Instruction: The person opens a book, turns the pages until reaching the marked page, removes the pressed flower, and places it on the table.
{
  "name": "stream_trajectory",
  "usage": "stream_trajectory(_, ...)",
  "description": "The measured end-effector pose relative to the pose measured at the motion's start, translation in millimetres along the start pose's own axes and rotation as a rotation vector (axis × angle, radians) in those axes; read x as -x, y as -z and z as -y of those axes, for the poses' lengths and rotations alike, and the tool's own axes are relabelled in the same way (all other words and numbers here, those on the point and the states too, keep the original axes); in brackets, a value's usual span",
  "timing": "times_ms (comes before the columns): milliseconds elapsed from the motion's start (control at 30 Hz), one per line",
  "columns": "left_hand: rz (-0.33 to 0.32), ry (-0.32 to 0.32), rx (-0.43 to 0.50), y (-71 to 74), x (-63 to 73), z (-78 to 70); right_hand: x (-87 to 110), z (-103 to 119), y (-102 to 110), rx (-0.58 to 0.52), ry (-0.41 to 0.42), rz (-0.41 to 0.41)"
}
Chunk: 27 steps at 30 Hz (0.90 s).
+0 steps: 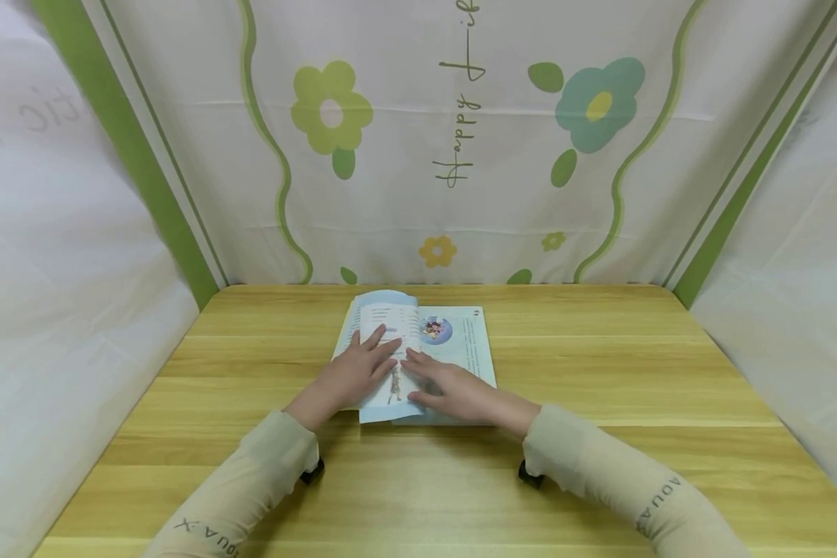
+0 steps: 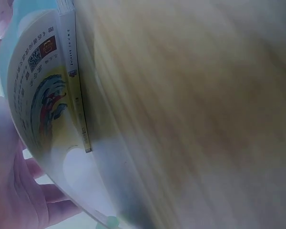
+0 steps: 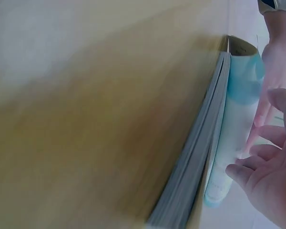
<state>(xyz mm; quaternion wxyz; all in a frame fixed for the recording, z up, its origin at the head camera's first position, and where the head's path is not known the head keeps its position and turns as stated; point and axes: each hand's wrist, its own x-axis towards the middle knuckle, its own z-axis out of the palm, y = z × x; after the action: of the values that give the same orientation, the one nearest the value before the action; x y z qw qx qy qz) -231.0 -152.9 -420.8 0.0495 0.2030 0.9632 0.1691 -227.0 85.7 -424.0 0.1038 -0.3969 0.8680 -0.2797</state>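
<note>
Book lay on the bench at 12 o'clock from the person, long axis running roughly 12 to 6, a bowed flap arched over its 9 o'clock side. The relation that counted, I'd judge: the flap's curled edge, facing 3 o'clock, sat between the hands. Left hand was nearer the flap's middle, lying on it with fingers straight and spread, gripping nothing. Right hand came in from 4 o'clock, fingers extended and slightly bent, pinching nothing I could see; fingertips at the curled edge, firm contact or not I couldn't tell. Hands covered much of the print. Wrist views cut the book off; spine and page block showed, but whether the flap was cover or page wasn't clear from where I stood.
</note>
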Motion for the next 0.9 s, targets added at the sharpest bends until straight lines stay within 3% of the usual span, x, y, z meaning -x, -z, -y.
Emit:
stream_trajectory(333, -0.061, -0.024, -0.006, -1.9, -1.5, 3.6, 18.2, -18.9, 14.5, 0.031, 0.003, 0.019)
stream_trajectory(500, -0.080, -0.012, -0.019, -1.9, -2.2, 3.7, 29.4, -29.0, 22.1, 0.054, -0.022, 0.090)
stream_trajectory(700, -0.114, -0.041, -0.043, -0.2, -2.5, 3.7, 42.9, -36.3, 31.2, 0.112, -0.038, 0.181)
stream_trajectory(900, -0.115, -0.038, -0.016, 0.9, -2.3, 4.5, 53.2, -40.1, 37.1, 0.144, -0.051, 0.225)
